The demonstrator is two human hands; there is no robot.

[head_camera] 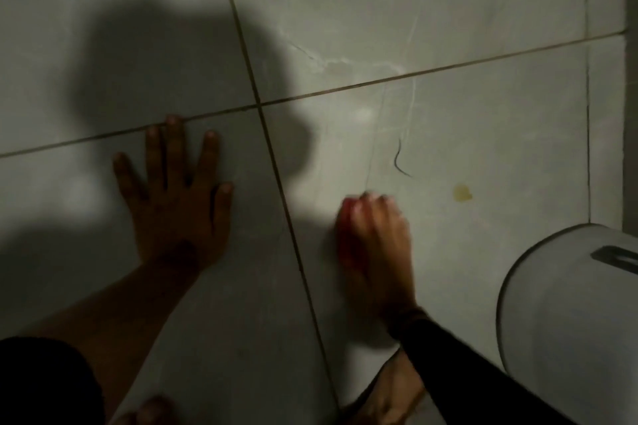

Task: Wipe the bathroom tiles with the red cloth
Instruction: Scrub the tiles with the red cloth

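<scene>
My right hand is closed around the red cloth and presses it on a grey bathroom tile; only the cloth's left edge shows past my fingers, and the hand is blurred. My left hand lies flat on the neighbouring tile, fingers spread, holding nothing. A curled dark hair and a small yellowish stain mark the tile just beyond the cloth, to the right.
A white rounded bin with a dark lid slot stands at the lower right. Dark grout lines cross between my hands. My bare feet show at the bottom edge. A wall edge runs along the right. My shadow covers the left tiles.
</scene>
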